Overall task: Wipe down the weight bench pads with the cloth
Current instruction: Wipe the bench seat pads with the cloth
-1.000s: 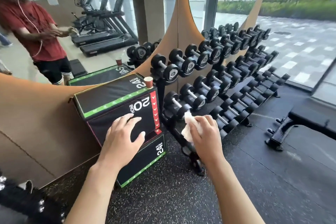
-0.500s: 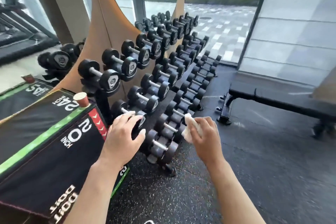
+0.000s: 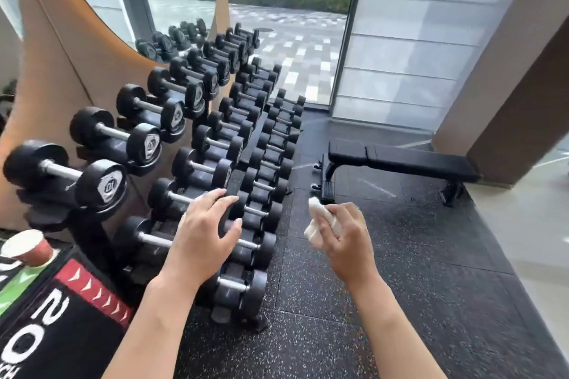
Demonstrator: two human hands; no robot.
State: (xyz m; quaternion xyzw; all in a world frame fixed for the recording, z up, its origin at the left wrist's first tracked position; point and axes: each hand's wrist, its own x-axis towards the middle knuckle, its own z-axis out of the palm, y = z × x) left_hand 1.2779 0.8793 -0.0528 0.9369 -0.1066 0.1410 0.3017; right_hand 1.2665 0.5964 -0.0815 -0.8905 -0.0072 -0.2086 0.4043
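A flat black weight bench (image 3: 406, 160) stands on the dark rubber floor ahead and to the right, its long pad bare. My right hand (image 3: 346, 237) grips a folded white cloth (image 3: 320, 220) in the air, well short of the bench. Over the low end of the dumbbell rack hovers my left hand (image 3: 206, 231), its fingers spread and relaxed, holding nothing.
A three-tier rack of black dumbbells (image 3: 197, 138) runs along the left wall toward the window. A black plyo box (image 3: 55, 326) with a paper cup (image 3: 26, 248) on it fills the lower left corner. A brown pillar (image 3: 505, 86) rises right of the bench.
The view has swung right past the plyo box, bringing the whole bench into sight. Both hands kept their pose, the right one still holding the cloth.
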